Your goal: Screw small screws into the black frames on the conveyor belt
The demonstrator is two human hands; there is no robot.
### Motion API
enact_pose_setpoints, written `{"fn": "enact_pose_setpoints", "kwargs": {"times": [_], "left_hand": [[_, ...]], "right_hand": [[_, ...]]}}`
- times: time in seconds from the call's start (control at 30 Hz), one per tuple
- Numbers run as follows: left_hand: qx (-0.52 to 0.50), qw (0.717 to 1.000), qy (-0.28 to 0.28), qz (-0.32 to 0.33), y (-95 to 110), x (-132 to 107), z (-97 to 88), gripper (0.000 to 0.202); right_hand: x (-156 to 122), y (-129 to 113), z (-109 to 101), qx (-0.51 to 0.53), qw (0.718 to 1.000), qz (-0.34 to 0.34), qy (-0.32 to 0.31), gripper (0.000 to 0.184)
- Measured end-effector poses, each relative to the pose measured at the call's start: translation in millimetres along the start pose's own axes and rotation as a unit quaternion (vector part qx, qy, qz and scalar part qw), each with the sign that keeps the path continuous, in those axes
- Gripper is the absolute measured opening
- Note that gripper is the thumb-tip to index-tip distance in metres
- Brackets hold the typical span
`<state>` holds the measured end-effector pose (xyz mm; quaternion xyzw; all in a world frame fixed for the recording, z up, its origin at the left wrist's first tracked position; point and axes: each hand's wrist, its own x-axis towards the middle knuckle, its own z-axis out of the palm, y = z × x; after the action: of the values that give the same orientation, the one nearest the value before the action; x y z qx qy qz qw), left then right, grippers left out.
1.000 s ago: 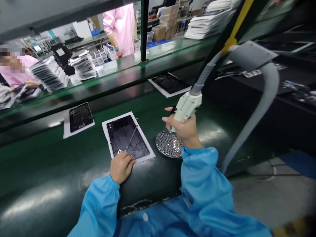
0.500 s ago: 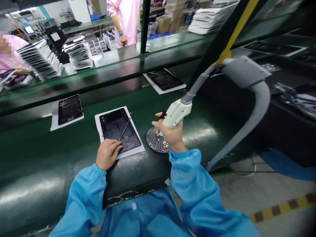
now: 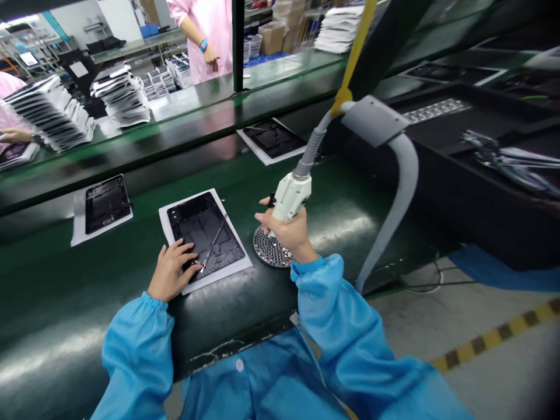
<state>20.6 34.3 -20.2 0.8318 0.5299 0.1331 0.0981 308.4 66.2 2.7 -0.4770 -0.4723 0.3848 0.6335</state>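
Note:
My left hand (image 3: 172, 269) rests over the lower left of a black tablet housing (image 3: 192, 217), its fingers spread. Its thumb and fingertips are by the lower end of a thin dark strip (image 3: 214, 240) lying slantwise in the housing. Under the housing is a white sheet (image 3: 224, 274). My right hand (image 3: 294, 234) is wrapped round a pale electric screwdriver (image 3: 289, 195) hanging from a grey cable. The screwdriver's lower end is at a round, perforated metal screw tray (image 3: 263, 249); my hand hides its exact contact with the tray.
Two more housings (image 3: 107, 204) (image 3: 275, 139) lie on white sheets along the green bench (image 3: 262, 297). A bent grey pipe (image 3: 405, 175) and a black bin (image 3: 437, 175) stand at right. Stacks of sheets (image 3: 120, 96) and a co-worker in pink (image 3: 214, 35) are beyond.
My left hand's fingers have spread apart and moved left on the housing. My right hand still holds the screwdriver at the tray. The whole view has shifted slightly.

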Motion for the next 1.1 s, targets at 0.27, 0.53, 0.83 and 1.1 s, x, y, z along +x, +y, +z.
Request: {"fn": "enact_pose_setpoints", "kwargs": {"times": [0.27, 0.53, 0.83, 1.1], "left_hand": [[-0.023, 0.998, -0.061, 0.01, -4.8, -1.6, -9.3, 0.023], [-0.05, 0.999, 0.009, 0.009, 1.6, 4.8, -15.5, 0.01], [-0.114, 0.989, 0.093, -0.021, 23.8, 39.5, -28.9, 0.017], [-0.17, 0.98, 0.093, -0.048, 42.0, 49.1, -12.8, 0.017]], "right_hand": [[1.2, -0.4, 1.8, -0.006, 1.0, 0.002, -0.003, 0.022], [2.0, -1.4, 1.8, -0.012, 1.0, 0.007, -0.006, 0.021], [1.5, -0.7, 2.5, -0.009, 1.0, -0.002, -0.01, 0.023], [2.9, -1.1, 3.6, 0.0, 1.0, 0.01, -0.019, 0.019]]}}
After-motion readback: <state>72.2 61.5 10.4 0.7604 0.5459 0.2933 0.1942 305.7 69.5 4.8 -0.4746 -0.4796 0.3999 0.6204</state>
